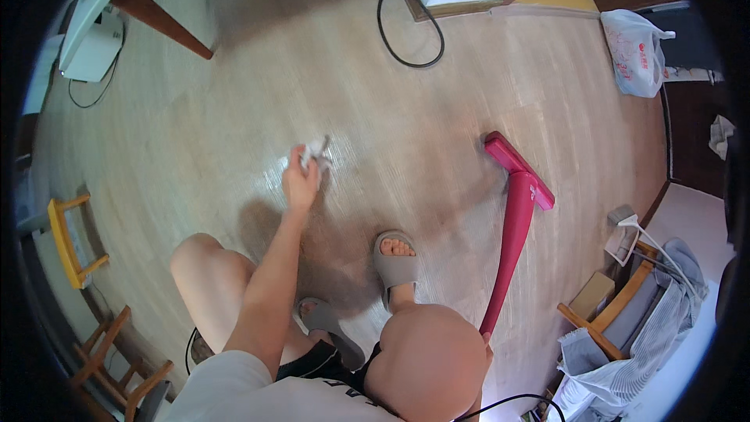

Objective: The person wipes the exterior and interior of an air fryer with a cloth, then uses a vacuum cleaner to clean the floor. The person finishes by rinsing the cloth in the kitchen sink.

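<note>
Reaching down to the wood-look floor point(381, 129), my left hand point(302, 179) is closed on a crumpled white tissue or cloth point(314, 155). The floor around it looks shiny. My right hand point(487, 346) is mostly hidden behind my right knee, and its fingers touch the lower end of a red-pink vacuum cleaner tube point(514, 240). The wide floor head point(518, 170) of the tube rests on the floor at the right.
A black cable with a plug point(410, 64) lies ahead by a wall corner. A wooden table leg point(164, 20) stands at upper left. A white plastic bag point(636, 53), a dustpan point(621, 244) and a cloth-draped chair point(621, 299) are at the right; a yellow wooden frame point(67, 243) is at the left.
</note>
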Available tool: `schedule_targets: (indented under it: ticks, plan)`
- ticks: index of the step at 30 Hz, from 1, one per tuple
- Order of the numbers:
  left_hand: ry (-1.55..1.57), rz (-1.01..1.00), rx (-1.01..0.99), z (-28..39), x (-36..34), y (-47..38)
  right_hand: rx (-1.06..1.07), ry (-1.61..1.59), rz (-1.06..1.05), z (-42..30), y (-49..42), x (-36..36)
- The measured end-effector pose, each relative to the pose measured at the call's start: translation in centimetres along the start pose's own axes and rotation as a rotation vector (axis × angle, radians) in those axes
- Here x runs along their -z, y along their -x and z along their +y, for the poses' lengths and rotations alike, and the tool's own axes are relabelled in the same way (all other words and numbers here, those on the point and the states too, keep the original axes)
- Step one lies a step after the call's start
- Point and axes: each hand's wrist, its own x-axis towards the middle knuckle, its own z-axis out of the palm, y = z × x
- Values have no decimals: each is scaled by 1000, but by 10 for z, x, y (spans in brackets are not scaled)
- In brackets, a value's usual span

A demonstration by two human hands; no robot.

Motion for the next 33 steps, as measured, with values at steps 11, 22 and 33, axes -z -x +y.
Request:
schedule_targets:
  ticks: [11, 22, 33]
  plan:
    - [-515, -108, -700, -53, -51, 41, 37, 177, 47, -8, -3, -1]
    - [107, 101, -350, -40, -9, 34, 36, 193, -77, -19, -2, 6]
    - [-556, 271, -188, -98, -11, 53, 148, 302, -69, -1, -6, 14]
